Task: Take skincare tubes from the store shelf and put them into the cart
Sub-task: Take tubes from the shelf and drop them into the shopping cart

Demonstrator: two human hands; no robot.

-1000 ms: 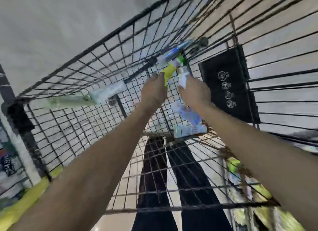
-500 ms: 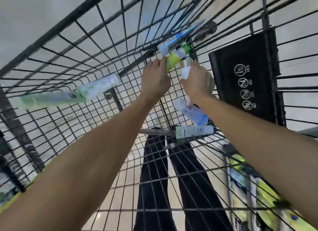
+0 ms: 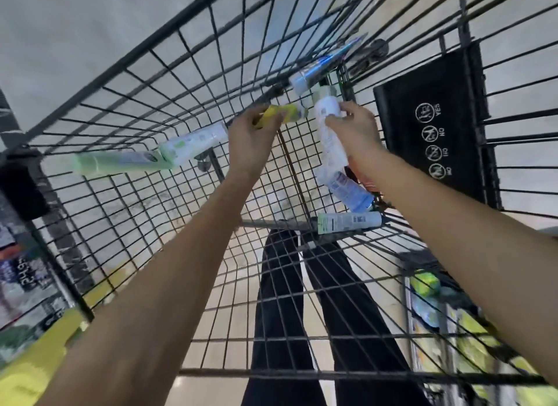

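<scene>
Since half a second ago the yellow tube (image 3: 282, 116) has swung from a steep diagonal to nearly level, and the left hand (image 3: 250, 139), which was open against the wire, now curls its fingers around the tube's left end. The right hand (image 3: 354, 130) has shifted too: a white tube (image 3: 329, 127) now shows in front of it, pinched near its top between thumb and fingertips, its blurred body hanging down along the palm.

Both tubes are held low inside the cart (image 3: 169, 82), close above its wire floor. Just above them a blue-and-silver tube (image 3: 321, 70) leans in the far corner, with a small white cap-like piece under its lower end. To the left, a pale green tube (image 3: 120, 163) and a white-and-green tube (image 3: 193, 141) lie end to end against the mesh. Near the right forearm rest a blue-and-white tube (image 3: 350, 191) and, below it, a white tube with a green label (image 3: 348, 222) lying across the floor's edge.

A black panel (image 3: 428, 124) printed with round warning symbols hangs on the cart's right side. Through the mesh show the person's dark trousers (image 3: 283, 300) and a pale floor; blurred packaged goods sit at both lower corners.
</scene>
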